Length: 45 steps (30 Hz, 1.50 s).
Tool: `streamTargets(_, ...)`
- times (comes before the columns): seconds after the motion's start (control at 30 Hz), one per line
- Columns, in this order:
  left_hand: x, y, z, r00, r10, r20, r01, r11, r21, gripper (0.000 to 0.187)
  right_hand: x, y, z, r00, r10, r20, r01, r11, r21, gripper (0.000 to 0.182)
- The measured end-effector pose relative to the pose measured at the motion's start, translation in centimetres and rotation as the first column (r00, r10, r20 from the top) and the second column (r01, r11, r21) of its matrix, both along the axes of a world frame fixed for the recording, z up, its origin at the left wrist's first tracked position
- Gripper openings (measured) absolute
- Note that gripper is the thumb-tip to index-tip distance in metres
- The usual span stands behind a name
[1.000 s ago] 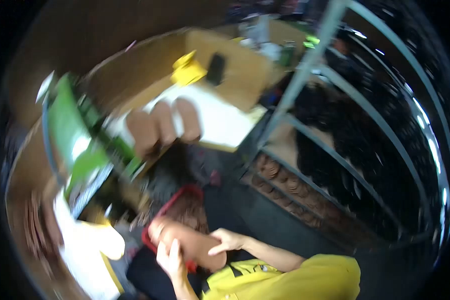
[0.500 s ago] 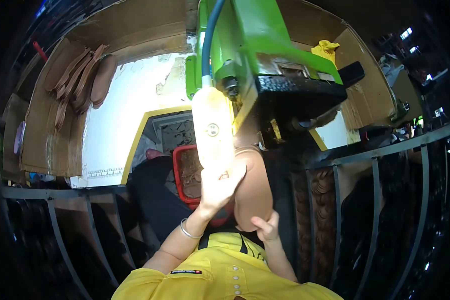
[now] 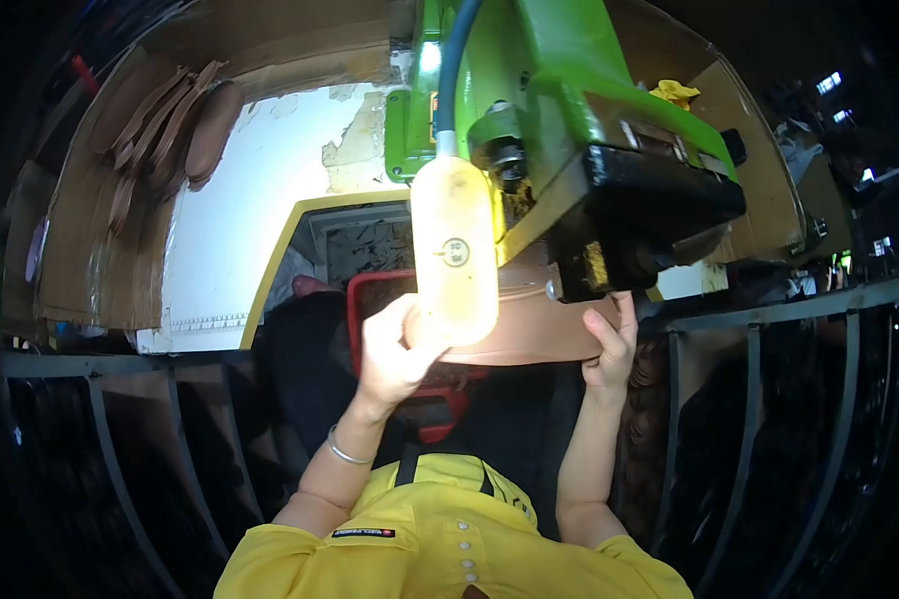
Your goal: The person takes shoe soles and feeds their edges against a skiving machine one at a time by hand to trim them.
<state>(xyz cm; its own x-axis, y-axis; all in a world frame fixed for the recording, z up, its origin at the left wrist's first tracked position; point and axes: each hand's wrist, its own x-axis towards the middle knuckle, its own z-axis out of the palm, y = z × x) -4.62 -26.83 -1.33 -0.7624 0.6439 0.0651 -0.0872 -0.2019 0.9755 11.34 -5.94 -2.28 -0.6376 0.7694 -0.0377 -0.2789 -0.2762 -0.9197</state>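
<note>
Head view: the work in hand appears to be feeding a brown sole piece [image 3: 539,329] under the black head [image 3: 649,215] of the green machine [image 3: 559,90], which fills the upper centre of the frame. To do this well, I judge the piece should be kept level and gripped evenly from both ends, with fingertips held at the outer edge — well clear of the black head where it meets the material — and turned in small, steady amounts rather than jerked.

The left hand [image 3: 395,354], at centre-left, is curled around the near end of the piece, thumb up against its edge; a metal bangle [image 3: 348,451] sits on that wrist. The right hand [image 3: 609,344], at centre-right, pinches the far end, fingers hooked over the top edge just under the black head.

The sole piece lies across the middle of the frame, held roughly horizontal between the two hands. It is flat, tan-brown and matte, with a rounded edge; its middle is partly hidden by a pale, translucent lamp [image 3: 454,250] hanging from a blue hose [image 3: 451,70]. Below it shows a red basket [image 3: 370,290] — and a stack of similar brown pieces [image 3: 170,130] rests in the upper left, against cardboard.
</note>
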Motion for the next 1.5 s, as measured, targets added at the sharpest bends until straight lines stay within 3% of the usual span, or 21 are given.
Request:
streamTargets(0.1, -1.0, -2.4, -0.7, 0.994, 0.090, 0.060, -0.093, 0.994, 0.054, 0.027, -2.2, -1.7, 0.3, 0.996, 0.083, -0.040, -0.084, 0.996, -0.014, 0.036)
streamTargets(0.23, -0.6, -6.7, -2.7, 0.947, 0.135, 0.292, -0.153, 0.987, 0.040, 0.022, -4.2, -3.9, 1.1, 0.984, 0.176, -0.012, -0.176, 0.984, 0.009, 0.040)
streamTargets(0.33, -0.8, -9.8, -4.7, 0.952, -0.025, 0.306, 0.034, 0.999, -0.023, 0.017, -5.7, -4.9, 1.9, 0.980, 0.198, -0.029, -0.191, 0.968, 0.162, 0.038)
streamTargets(0.43, -1.5, -8.7, -3.1, 0.933, -0.326, 0.151, 0.356, 0.897, -0.263, 0.031, -7.6, -5.8, 2.3, 0.975, 0.210, -0.066, -0.199, 0.970, 0.142, 0.037)
streamTargets(0.5, -0.9, -4.8, -0.9, 0.942, -0.333, -0.050, 0.321, 0.933, -0.164, 0.035, -8.1, -6.6, 2.0, 0.971, 0.223, -0.084, -0.213, 0.970, 0.117, 0.036)
streamTargets(0.57, -0.5, -0.4, 0.9, 0.980, -0.190, -0.063, 0.185, 0.979, -0.088, 0.026, -7.8, -7.4, 1.2, 0.992, 0.124, -0.035, -0.118, 0.985, 0.127, 0.037)
streamTargets(0.63, -1.2, 0.9, -1.5, 0.968, -0.184, -0.172, 0.166, 0.979, -0.116, 0.022, -6.8, -8.4, -0.4, 1.000, -0.015, 0.021, 0.012, 0.985, 0.170, 0.043)
streamTargets(0.7, -1.1, 1.9, -2.2, 0.943, -0.180, -0.281, 0.145, 0.980, -0.140, 0.019, -4.4, -9.8, -1.1, 0.999, 0.004, 0.050, -0.014, 0.978, 0.208, 0.046)
streamTargets(0.77, 0.3, 1.5, -2.3, 0.970, -0.108, -0.219, 0.069, 0.982, -0.178, 0.027, -0.8, -11.7, -2.3, 0.955, 0.227, 0.189, -0.242, 0.968, 0.063, 0.044)
streamTargets(0.83, 1.0, 0.9, -3.1, 0.978, -0.117, -0.172, 0.088, 0.982, -0.168, 0.028, 2.3, -13.4, -3.2, 0.826, 0.460, 0.327, -0.468, 0.882, -0.059, 0.038)
streamTargets(0.9, 1.5, 0.6, -3.0, 0.998, -0.028, -0.064, 0.025, 0.999, -0.038, 0.029, 5.3, -13.4, -4.3, 0.858, 0.400, 0.322, -0.385, 0.916, -0.112, 0.035)
streamTargets(0.93, 1.8, 0.2, -2.4, 0.998, -0.051, 0.037, 0.055, 0.993, -0.101, 0.034, 6.7, -12.8, -4.5, 0.883, 0.342, 0.320, -0.307, 0.939, -0.156, 0.031)
streamTargets(1.0, 2.4, 0.3, -2.7, 0.997, -0.073, 0.036, 0.074, 0.997, -0.033, 0.036, 8.8, -10.7, -3.5, 0.944, 0.178, 0.277, -0.128, 0.974, -0.188, 0.032)
streamTargets(1.03, 2.5, 0.5, -2.7, 0.995, -0.093, 0.032, 0.091, 0.995, 0.040, 0.038, 9.1, -9.8, -3.1, 0.974, 0.048, 0.221, -0.008, 0.984, -0.179, 0.033)
streamTargets(1.1, 2.7, 0.8, -2.6, 0.993, -0.117, 0.019, 0.117, 0.993, 0.023, 0.042, 9.3, -7.6, -2.0, 0.977, -0.119, 0.176, 0.135, 0.987, -0.086, 0.030)
streamTargets(1.23, 2.7, 1.6, -2.1, 0.983, -0.156, 0.097, 0.161, 0.986, -0.045, 0.043, 6.6, -2.7, 0.7, 0.952, -0.241, 0.187, 0.238, 0.970, 0.036, 0.028)
streamTargets(1.3, 2.6, 1.9, -3.1, 0.985, -0.151, -0.082, 0.148, 0.988, -0.047, 0.044, 4.9, -1.0, 1.8, 0.967, -0.152, 0.204, 0.131, 0.985, 0.114, 0.029)
streamTargets(1.33, 2.9, 1.9, -3.1, 0.990, -0.076, -0.117, 0.075, 0.997, -0.008, 0.043, 5.0, -0.3, 0.6, 0.981, -0.062, 0.184, 0.052, 0.997, 0.057, 0.030)
streamTargets(1.43, 3.1, 1.7, -3.9, 0.999, 0.002, -0.037, -0.003, 0.999, -0.043, 0.041, 6.3, -1.0, -3.9, 0.890, 0.248, 0.383, -0.283, 0.958, 0.039, 0.036)
streamTargets(1.47, 2.7, 2.0, -4.5, 0.987, 0.038, -0.154, -0.040, 0.999, -0.012, 0.040, 6.4, -2.2, -5.3, 0.872, 0.300, 0.386, -0.314, 0.949, -0.029, 0.039)
streamTargets(1.5, 2.4, 2.4, -4.3, 0.989, 0.047, -0.143, -0.048, 0.999, -0.007, 0.040, 6.2, -4.1, -6.6, 0.854, 0.348, 0.386, -0.336, 0.936, -0.101, 0.042)
